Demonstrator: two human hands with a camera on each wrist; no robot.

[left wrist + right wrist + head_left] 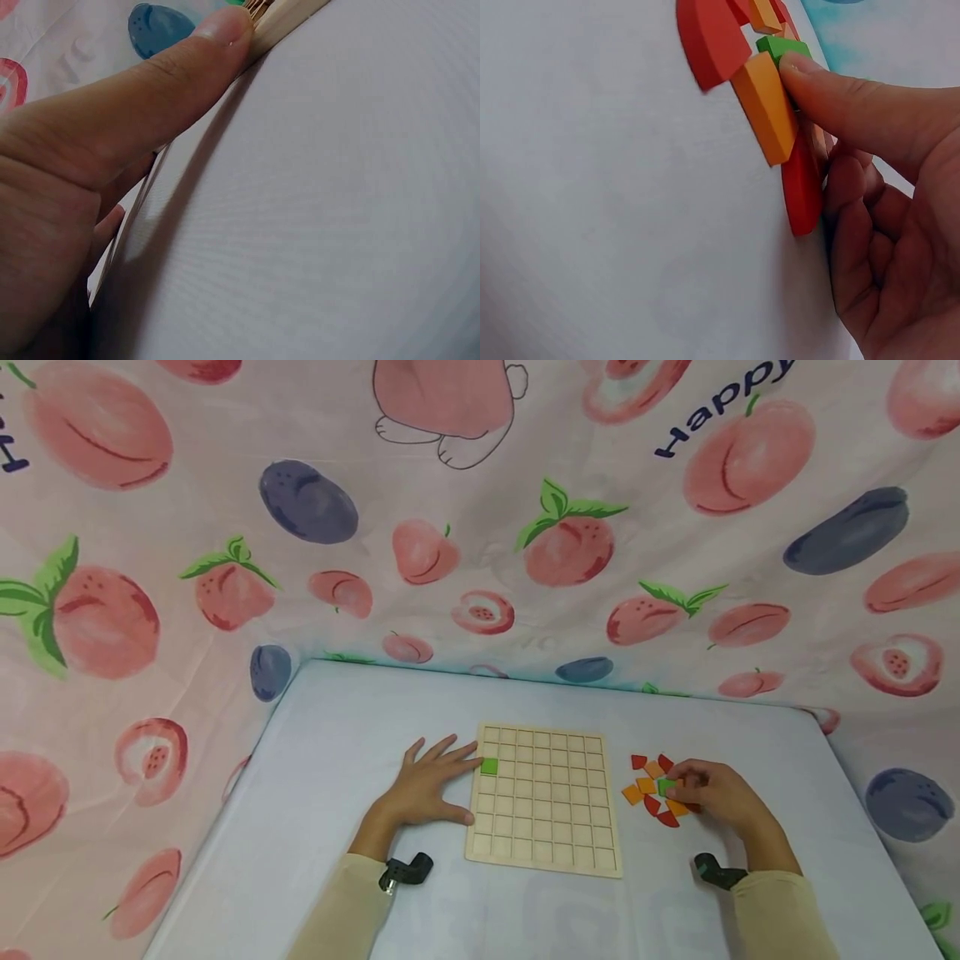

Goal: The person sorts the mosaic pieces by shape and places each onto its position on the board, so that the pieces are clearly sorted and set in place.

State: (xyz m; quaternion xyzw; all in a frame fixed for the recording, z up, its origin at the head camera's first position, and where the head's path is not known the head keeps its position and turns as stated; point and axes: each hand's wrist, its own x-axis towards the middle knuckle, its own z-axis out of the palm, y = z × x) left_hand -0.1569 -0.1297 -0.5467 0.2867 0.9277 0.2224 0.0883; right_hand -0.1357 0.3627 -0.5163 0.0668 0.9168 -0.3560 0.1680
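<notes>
A wooden grid board (543, 799) lies on the table, with one green square (489, 766) in a cell of its leftmost column. My left hand (430, 785) has its fingers spread, thumb and fingertips resting on the board's left edge; in the left wrist view the thumb (142, 105) touches that edge. Right of the board, my right hand (716, 793) pinches a green piece (666, 787) among the loose pieces. The right wrist view shows the thumb on the green piece (784, 49), beside an orange piece (765, 109) and red pieces (711, 45); the other fingers are curled.
Orange squares (632, 794) and red curved pieces (667, 818) lie in a loose cluster right of the board. The white table (390, 702) ends at a fruit-print cloth (450, 610) behind. Each wrist wears a black camera, on the left (408, 868) and right (718, 871).
</notes>
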